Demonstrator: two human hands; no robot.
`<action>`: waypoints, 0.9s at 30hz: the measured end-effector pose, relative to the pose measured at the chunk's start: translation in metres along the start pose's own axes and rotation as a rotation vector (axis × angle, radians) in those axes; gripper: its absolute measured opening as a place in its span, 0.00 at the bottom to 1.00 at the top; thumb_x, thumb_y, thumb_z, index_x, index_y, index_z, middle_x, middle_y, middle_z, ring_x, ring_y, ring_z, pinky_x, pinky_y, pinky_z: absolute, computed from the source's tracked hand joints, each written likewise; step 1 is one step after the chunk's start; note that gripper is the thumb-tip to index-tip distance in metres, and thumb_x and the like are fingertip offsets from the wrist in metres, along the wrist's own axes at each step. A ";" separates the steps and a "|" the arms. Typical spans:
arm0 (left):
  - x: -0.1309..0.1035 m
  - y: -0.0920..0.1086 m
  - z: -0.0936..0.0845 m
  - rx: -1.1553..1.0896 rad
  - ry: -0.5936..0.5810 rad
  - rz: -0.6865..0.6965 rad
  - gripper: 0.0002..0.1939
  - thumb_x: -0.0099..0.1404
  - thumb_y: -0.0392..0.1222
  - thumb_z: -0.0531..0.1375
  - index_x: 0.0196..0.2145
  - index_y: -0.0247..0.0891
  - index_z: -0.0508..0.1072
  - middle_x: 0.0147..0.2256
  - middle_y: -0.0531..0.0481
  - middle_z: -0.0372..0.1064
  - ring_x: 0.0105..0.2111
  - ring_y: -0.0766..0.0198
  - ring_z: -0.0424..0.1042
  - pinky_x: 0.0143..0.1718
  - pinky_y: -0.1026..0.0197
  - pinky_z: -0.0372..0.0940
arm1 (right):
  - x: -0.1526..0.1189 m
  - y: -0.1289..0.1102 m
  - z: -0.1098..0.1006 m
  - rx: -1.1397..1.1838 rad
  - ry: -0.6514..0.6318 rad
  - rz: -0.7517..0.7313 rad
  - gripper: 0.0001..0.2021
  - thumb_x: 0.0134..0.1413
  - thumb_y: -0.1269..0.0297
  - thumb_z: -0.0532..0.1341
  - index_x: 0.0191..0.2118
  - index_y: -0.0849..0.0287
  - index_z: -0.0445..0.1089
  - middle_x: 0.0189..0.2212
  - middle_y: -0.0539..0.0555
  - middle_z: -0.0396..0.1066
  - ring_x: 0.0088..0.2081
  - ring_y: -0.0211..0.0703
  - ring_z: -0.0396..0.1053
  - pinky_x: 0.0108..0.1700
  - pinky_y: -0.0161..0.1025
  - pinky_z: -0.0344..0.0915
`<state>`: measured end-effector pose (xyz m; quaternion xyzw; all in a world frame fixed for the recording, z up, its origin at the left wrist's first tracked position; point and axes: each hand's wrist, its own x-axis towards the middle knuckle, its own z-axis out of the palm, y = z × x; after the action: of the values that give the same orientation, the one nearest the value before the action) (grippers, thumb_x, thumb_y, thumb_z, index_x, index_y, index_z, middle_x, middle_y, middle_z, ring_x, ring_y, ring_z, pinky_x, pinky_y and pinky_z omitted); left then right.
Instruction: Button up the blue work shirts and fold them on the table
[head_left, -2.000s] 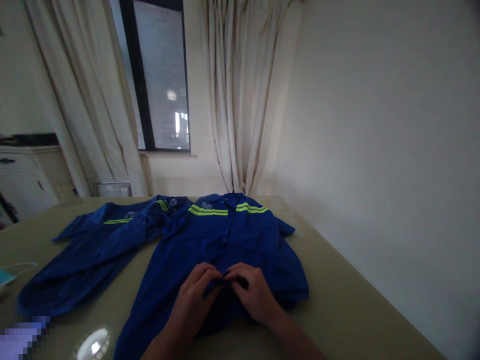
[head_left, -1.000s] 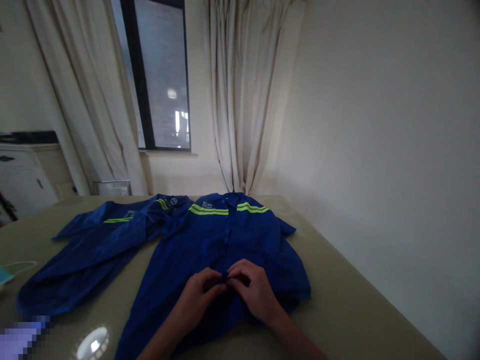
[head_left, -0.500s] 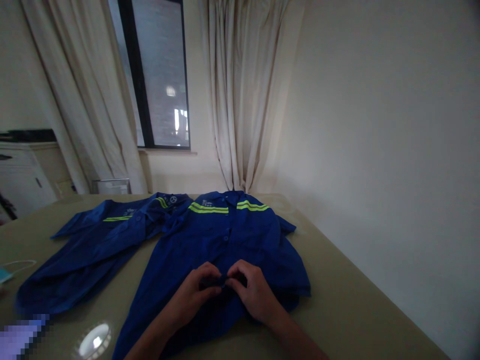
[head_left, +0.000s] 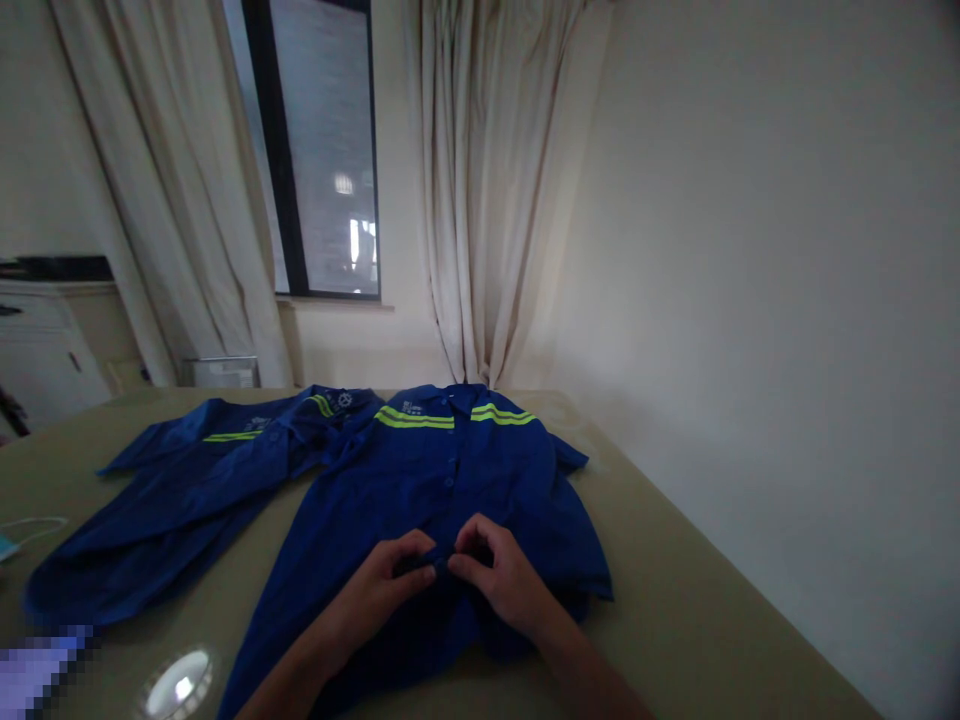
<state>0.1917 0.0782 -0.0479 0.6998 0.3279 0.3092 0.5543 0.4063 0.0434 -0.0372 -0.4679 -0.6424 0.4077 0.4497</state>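
Note:
A dark blue work shirt [head_left: 390, 500] with yellow-green stripes across the chest lies front up before me, its collar at the far end. Low on its front placket, my left hand [head_left: 382, 580] pinches a fold of the cloth between thumb and fingers. Close beside it, my right hand [head_left: 499, 575] pinches the placket from the other side. A button [head_left: 440, 566] shows between the fingertips; whether it is through a hole I cannot tell. Higher up, several buttons run along the placket, and the front edges part a little near the collar.
Another blue striped shirt [head_left: 172, 520] lies on the table [head_left: 675, 620] to the left, touching the first. A face mask [head_left: 7, 547] with a white loop sits at the left edge. A round light reflection shines near the front. The wall [head_left: 787, 300] borders the table's right side.
Both hands stay at the placket and shift slightly. The fingertips have parted a little, and the button between them shows more clearly. The shirts keep their places.

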 end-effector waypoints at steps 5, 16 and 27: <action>0.000 0.000 0.007 0.156 0.081 0.027 0.18 0.66 0.57 0.61 0.37 0.38 0.76 0.34 0.53 0.71 0.36 0.61 0.68 0.40 0.61 0.62 | 0.000 0.009 -0.003 -0.027 -0.042 0.023 0.08 0.55 0.61 0.68 0.39 0.57 0.74 0.30 0.47 0.72 0.34 0.40 0.69 0.37 0.34 0.63; -0.009 0.020 0.004 0.310 0.186 0.078 0.08 0.60 0.45 0.68 0.33 0.41 0.74 0.33 0.54 0.72 0.35 0.62 0.70 0.38 0.62 0.63 | -0.004 -0.011 -0.006 -0.129 -0.024 -0.053 0.14 0.62 0.53 0.64 0.31 0.58 0.74 0.26 0.48 0.71 0.31 0.39 0.67 0.34 0.34 0.60; -0.022 0.024 0.018 0.461 -0.132 -0.132 0.20 0.72 0.52 0.52 0.32 0.41 0.78 0.29 0.51 0.77 0.30 0.61 0.74 0.32 0.63 0.63 | -0.009 -0.005 -0.008 -0.640 -0.107 -0.164 0.13 0.71 0.53 0.55 0.48 0.47 0.76 0.40 0.50 0.75 0.39 0.42 0.73 0.40 0.35 0.61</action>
<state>0.1956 0.0459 -0.0290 0.8035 0.3980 0.1431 0.4191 0.4139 0.0346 -0.0321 -0.5098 -0.7961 0.1718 0.2770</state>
